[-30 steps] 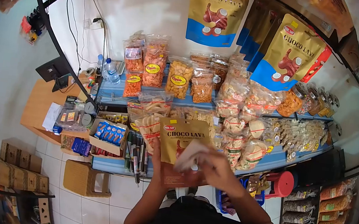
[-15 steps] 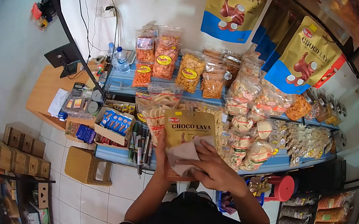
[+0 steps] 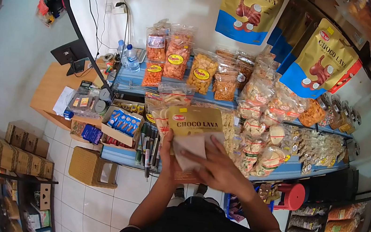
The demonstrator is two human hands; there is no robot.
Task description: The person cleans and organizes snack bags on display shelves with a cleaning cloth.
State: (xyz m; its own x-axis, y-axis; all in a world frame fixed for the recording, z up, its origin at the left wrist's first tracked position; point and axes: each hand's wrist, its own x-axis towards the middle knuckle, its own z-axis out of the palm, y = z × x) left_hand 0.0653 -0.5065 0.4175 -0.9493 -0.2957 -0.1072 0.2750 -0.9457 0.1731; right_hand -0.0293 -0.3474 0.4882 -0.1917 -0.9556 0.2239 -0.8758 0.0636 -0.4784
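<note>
My left hand (image 3: pixel 168 157) grips a gold and brown Choco Lava pouch (image 3: pixel 198 116) by its left edge, thumb along the side. The pouch is held upright in front of my body, its printed face towards me. A pale folded cloth (image 3: pixel 189 146) lies against the middle of that face, covering part of the print. My right hand (image 3: pixel 221 169) holds the cloth against the pouch, with fingers spread over it and slightly blurred. Behind the pouch, bags of pale crackers (image 3: pixel 164 121) are partly hidden.
Blue shelves (image 3: pixel 118 155) carry many snack bags. More Choco Lava pouches (image 3: pixel 249 12) hang above. An open box of blue packets (image 3: pixel 122 124) sits at left, beside dark rolled packages (image 3: pixel 147 146). A woven stool (image 3: pixel 88 166) and a red stool (image 3: pixel 292 196) stand below.
My right hand and the cloth have shifted slightly up and left across the pouch. The pouch's top has tipped a little to the left. The view has moved slightly.
</note>
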